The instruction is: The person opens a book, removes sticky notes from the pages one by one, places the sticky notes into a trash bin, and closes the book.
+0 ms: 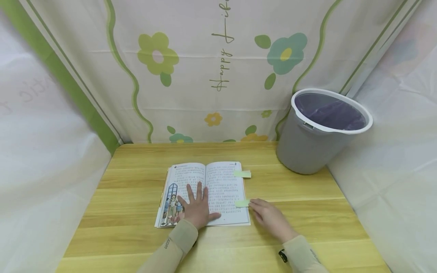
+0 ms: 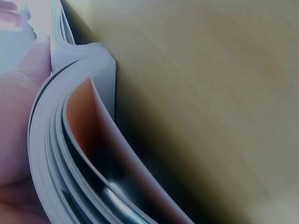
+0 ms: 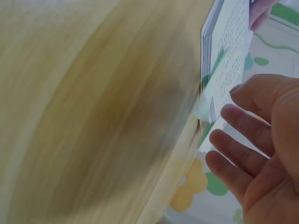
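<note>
An open book [image 1: 223, 189] lies on the table, with text on both pages and a picture at the lower left. My left hand [image 1: 196, 210] rests spread across its lower middle, fingers pointing up the pages. In the left wrist view, the book's lower page edges [image 2: 51, 154] curve beside that hand [image 2: 18, 121]. Two pale green sticky tabs stick out at the right edge, an upper tab [image 1: 242, 174] and a lower tab [image 1: 242, 204]. My right hand [image 1: 269, 218] has its fingertips right at the lower tab's outer end; in the right wrist view its fingers [image 3: 238, 151] are loosely bent and apart.
A grey bin [image 1: 304, 146] with a white rim and dark purple liner stands at the table's back right corner. The wooden table [image 1: 129, 182] extends around the book. Flower-patterned white cloth [image 1: 191, 76] hangs behind, and pale cloth covers both sides.
</note>
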`<state>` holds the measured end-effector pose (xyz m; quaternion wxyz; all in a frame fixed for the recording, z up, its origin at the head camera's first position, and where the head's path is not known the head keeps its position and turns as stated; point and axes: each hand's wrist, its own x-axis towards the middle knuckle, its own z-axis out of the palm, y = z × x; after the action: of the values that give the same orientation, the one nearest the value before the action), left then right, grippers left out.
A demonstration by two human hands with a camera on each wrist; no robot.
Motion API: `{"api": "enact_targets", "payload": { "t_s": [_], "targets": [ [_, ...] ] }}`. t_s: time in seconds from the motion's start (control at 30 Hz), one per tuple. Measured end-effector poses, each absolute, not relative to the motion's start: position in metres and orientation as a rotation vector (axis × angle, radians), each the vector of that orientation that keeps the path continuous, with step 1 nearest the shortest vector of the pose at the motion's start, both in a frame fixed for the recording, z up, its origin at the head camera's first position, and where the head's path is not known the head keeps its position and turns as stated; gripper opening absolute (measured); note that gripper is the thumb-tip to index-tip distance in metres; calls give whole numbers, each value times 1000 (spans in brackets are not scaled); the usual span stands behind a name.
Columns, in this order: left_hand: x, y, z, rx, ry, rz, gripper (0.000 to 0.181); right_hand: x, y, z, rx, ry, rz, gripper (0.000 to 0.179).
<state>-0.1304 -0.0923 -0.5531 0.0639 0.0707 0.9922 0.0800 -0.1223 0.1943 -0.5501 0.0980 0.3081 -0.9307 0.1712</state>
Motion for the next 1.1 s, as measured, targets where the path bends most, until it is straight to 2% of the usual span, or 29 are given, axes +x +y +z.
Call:
{"api": "enact_targets", "payload": {
  "t_s": [1.1],
  "targets": [
    [-130,-92,-556,205,3009,213,116,-140,179,-559,1009,-2792,383,30]
  ]
}}
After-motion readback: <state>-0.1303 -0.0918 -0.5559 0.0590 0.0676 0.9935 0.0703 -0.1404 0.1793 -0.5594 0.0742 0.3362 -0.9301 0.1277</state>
